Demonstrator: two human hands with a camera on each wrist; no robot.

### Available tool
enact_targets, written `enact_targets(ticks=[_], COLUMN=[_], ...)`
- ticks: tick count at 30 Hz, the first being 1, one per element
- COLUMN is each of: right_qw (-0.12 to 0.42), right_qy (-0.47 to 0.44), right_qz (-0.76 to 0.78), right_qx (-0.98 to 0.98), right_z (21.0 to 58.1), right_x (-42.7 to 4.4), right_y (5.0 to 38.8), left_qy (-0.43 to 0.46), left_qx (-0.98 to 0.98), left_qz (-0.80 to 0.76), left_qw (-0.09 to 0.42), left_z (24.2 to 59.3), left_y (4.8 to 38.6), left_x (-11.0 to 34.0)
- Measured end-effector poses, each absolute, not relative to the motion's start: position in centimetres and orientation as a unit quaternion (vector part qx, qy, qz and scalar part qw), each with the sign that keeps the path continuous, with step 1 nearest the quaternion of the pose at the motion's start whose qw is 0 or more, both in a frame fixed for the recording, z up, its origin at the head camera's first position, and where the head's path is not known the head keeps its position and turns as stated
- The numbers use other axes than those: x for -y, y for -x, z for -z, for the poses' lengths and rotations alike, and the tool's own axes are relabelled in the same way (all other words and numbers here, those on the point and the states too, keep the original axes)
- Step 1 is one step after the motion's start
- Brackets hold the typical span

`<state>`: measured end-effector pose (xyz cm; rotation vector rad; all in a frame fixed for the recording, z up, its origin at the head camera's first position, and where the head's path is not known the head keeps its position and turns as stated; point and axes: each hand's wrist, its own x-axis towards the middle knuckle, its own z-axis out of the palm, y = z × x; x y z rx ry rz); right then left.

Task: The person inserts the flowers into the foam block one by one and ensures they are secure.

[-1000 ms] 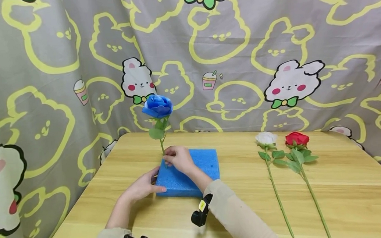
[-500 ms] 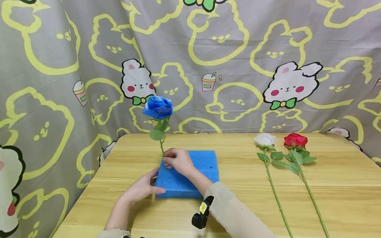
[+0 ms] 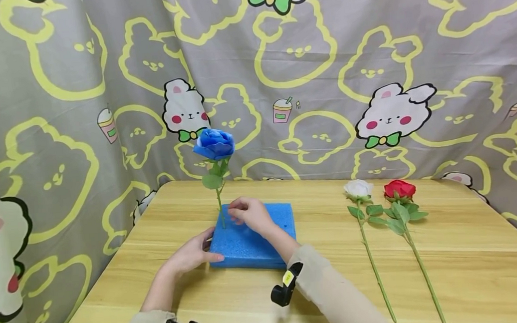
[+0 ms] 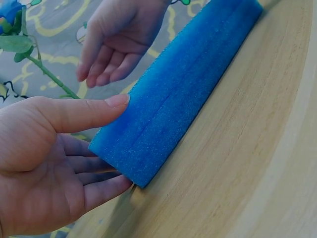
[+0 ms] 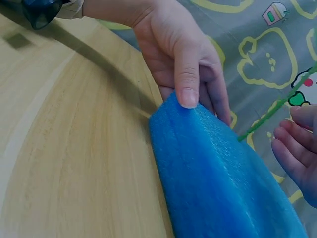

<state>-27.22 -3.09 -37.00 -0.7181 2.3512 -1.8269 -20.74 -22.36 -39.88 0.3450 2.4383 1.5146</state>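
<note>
A blue artificial rose point(image 3: 214, 144) stands nearly upright, its green stem point(image 3: 221, 211) stuck in the left part of a blue foam block point(image 3: 248, 245). My left hand point(image 3: 194, 251) holds the block by its near left corner, thumb on the front edge and fingers along the left side; the left wrist view shows the thumb point(image 4: 118, 100) pressing the foam point(image 4: 163, 109). Just right of the stem, my right hand point(image 3: 252, 216) hovers over the block with loosely bent fingers and holds nothing. In the left wrist view a gap separates this right hand point(image 4: 121, 44) from the stem.
A white rose point(image 3: 358, 189) and a red rose point(image 3: 400, 189) lie on the wooden table point(image 3: 329, 276) to the right, stems toward me. A small dark hole point(image 3: 285, 226) marks the block's right side. Behind the table hangs a patterned curtain point(image 3: 232, 48).
My right hand has let go of the blue rose's stem and moved slightly right. The rose stays standing in the foam. My left hand keeps its place on the block.
</note>
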Motion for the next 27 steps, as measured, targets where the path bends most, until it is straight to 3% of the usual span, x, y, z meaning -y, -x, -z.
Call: enact_targets(ticks=[10, 27], right_qw=[0.076, 0.074], right_qy=[0.249, 0.267], right_qz=[0.576, 0.562], right_qx=[-0.775, -0.779], right_z=[36.6, 35.1], right_x=[-0.2, -6.4], right_y=[27.1, 24.7], left_qy=[-0.117, -0.134], left_qx=[-0.841, -0.841], left_qz=[-0.514, -0.508], left_qw=[0.125, 0.126], left_z=[39.8, 39.7], left_y=[20.8, 20.5], left_x=[22.3, 22.4])
